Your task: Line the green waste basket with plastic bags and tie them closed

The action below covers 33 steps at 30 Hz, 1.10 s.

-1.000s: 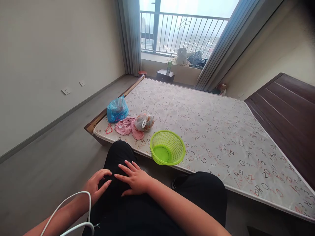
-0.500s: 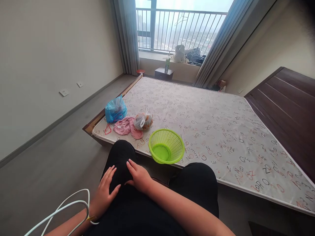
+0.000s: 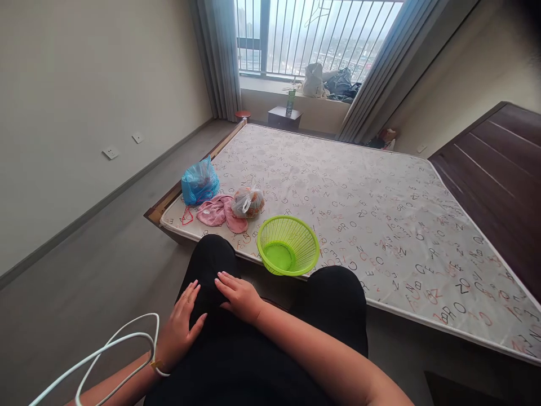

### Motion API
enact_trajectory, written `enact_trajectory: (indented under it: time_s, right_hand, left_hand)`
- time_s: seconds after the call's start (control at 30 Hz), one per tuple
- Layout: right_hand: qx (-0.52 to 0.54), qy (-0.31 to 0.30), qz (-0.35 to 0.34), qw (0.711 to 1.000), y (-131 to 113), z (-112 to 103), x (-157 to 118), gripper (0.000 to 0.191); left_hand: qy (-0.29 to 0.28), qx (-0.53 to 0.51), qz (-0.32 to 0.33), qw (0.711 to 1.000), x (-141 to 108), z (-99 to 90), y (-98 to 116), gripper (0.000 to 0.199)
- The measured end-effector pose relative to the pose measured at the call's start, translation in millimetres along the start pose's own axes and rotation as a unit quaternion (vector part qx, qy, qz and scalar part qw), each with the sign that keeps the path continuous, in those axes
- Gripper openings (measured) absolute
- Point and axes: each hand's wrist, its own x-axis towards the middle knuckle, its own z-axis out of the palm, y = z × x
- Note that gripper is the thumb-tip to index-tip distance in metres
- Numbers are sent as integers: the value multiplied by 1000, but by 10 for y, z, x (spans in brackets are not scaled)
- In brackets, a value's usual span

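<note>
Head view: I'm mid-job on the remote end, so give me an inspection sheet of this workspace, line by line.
Surface: mattress printed with scattered letters.
Job's things: green basket at the mattress's near edge, its opening facing the camera; no contents seen.
Clutter: pink cloth next to a tied translucent bag, contents unclear; blue bag near the corner.
Left hand: open, on the black-clad left thigh, holding nothing visible.
Right hand: open, on the same thigh, holding nothing visible.
Cables: white cable looped by the left forearm.
Surroundings: curtain, railed window, nightstand, headboard.
Other people: nothing seen.
</note>
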Motion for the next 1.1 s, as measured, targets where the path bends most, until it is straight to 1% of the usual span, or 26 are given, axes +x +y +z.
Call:
enact_trajectory:
  time_s: [0.17, 0.27, 0.47, 0.53, 0.63, 0.73, 0.8, 0.9, 1.0, 1.1]
  right_hand:
    - [-30, 11, -17, 999, 5, -19, 69, 73]
    - [-43, 16, -33, 998, -4, -54, 103, 69]
    - [-53, 24, -38, 998, -33, -115, 74, 69]
    - [-48, 20, -29, 998, -55, -130, 54, 70]
    - [-31, 13, -6, 999, -75, -147, 33, 77]
    - [1, 22, 23, 1000, -55, -169, 9, 88]
    - [25, 30, 42, 998, -23, -186, -14, 94]
    - [49, 37, 59, 996, 11, -194, -46, 98]
    - [60, 39, 71, 995, -6, -169, -48, 98]
    - [58, 44, 87, 994, -58, -134, -17, 99]
  left_hand:
    - [34, -37, 13, 999, -17, 46, -64, 66]
    - [34, -50, 12, 998, -29, 45, -93, 66]
    - [26, -70, 2, 997, -9, 26, -101, 64]
    - [8, -84, -9, 996, -3, -8, -104, 63]
    - [-31, -114, -41, 992, -23, -108, -122, 64]
    - [-74, -155, -65, 983, -99, -215, -171, 72]
    - [-87, -189, -75, 975, -177, -249, -218, 81]
    - [-98, -233, -123, 960, -293, -232, -282, 95]
    - [-136, -266, -186, 936, -357, -183, -311, 104]
    - [-159, -296, -216, 917, -371, -147, -316, 114]
